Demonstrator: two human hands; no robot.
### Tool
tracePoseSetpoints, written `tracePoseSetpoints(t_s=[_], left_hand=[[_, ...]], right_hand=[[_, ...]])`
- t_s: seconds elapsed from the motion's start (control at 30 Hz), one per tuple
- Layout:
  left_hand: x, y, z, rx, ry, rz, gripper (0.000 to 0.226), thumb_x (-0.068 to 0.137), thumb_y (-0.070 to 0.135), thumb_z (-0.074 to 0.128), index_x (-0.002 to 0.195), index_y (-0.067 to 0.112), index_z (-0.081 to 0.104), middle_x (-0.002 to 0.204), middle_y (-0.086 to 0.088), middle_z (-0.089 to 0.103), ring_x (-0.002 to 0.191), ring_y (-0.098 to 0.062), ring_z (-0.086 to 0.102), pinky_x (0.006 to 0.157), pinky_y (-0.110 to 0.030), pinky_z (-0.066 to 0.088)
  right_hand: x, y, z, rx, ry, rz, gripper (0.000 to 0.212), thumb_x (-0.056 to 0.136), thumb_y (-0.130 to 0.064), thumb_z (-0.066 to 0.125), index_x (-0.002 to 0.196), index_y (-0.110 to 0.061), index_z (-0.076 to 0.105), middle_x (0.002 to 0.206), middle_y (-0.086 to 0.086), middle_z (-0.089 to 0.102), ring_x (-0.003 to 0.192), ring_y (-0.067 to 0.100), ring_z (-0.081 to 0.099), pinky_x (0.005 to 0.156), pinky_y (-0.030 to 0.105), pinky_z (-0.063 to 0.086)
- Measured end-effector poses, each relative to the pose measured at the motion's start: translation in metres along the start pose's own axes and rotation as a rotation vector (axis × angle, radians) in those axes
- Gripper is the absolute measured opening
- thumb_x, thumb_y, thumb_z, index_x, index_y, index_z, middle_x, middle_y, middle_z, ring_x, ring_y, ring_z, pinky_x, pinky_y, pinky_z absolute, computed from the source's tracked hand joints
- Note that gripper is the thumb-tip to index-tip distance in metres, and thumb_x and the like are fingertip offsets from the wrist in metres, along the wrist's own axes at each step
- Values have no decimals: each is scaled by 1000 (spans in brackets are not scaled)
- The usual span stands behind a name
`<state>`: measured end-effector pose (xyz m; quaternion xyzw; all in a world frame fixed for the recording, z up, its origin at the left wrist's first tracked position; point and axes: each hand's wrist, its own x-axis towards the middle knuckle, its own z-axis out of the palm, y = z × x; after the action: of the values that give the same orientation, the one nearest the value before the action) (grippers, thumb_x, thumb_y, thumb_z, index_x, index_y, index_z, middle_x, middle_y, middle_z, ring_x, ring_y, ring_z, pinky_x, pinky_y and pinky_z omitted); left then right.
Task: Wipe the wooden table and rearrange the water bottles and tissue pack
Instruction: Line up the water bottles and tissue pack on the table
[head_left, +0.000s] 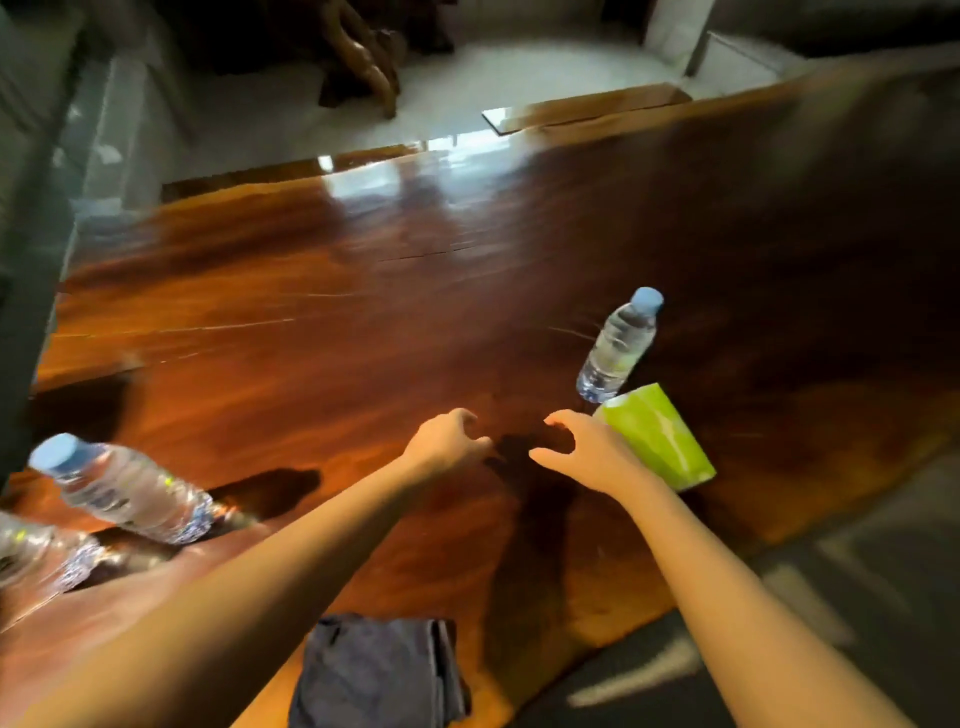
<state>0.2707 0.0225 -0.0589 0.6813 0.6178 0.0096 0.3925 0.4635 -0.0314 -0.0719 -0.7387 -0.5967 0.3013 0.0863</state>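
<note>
A glossy wooden table (363, 322) fills the view. Both my arms reach over it. My left hand (447, 441) and my right hand (582, 447) hover side by side above the bare wood, fingers curled apart, holding nothing. A green tissue pack (657, 436) lies just right of my right hand. Beyond it stands a clear water bottle (618, 345) with a pale blue cap. Another capped water bottle (122, 491) stands at the left, and a third bottle (36, 553) is partly cut off at the left edge. A folded dark cloth (374, 670) lies on the table near me.
The table's far edge (322, 169) meets a pale floor with a carved wooden piece (363, 57) standing on it. A dark grey surface (810, 613) borders the table at the lower right. A grey upright (31, 218) runs along the left.
</note>
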Motion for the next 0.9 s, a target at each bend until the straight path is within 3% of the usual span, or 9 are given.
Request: tracePoseSetpoints(t_s=[0.27, 0.47, 0.53, 0.73, 0.9], left_hand=[[59, 108, 23, -15, -1, 232, 89, 76, 35, 72, 147, 17, 21, 150, -11, 38, 135, -28, 39, 107, -37, 36], [89, 164, 43, -208, -4, 317, 103, 66, 27, 79, 147, 15, 17, 148, -10, 40, 133, -26, 42, 110, -40, 35], [97, 175, 50, -270, -16, 309, 98, 64, 23, 80, 144, 16, 25, 139, -9, 49, 125, -27, 50, 106, -46, 40], [112, 186, 67, -400, 70, 241, 74, 65, 14, 81, 127, 17, 39, 118, -6, 61, 108, -26, 60, 96, -45, 49], [114, 183, 74, -429, 122, 251, 70, 65, 14, 80, 122, 19, 41, 108, -1, 61, 101, -22, 62, 91, -42, 52]], right_hand=[[9, 78, -56, -230, 192, 211, 66, 79, -51, 63, 133, -19, 43, 136, 9, 47, 126, 32, 40, 98, 44, 39], [18, 108, -51, -188, 88, 338, 75, 77, -54, 65, 136, -19, 37, 144, 8, 35, 135, 33, 27, 110, 49, 29], [21, 112, -46, -172, 47, 344, 75, 77, -55, 65, 137, -20, 35, 143, 8, 34, 134, 34, 28, 110, 50, 29], [25, 117, -32, -126, 44, 319, 84, 76, -51, 68, 141, -23, 23, 140, 10, 34, 127, 34, 38, 102, 48, 36], [27, 118, -22, -177, 21, 337, 95, 71, -63, 65, 146, -31, 15, 149, 11, 20, 130, 34, 34, 101, 47, 36]])
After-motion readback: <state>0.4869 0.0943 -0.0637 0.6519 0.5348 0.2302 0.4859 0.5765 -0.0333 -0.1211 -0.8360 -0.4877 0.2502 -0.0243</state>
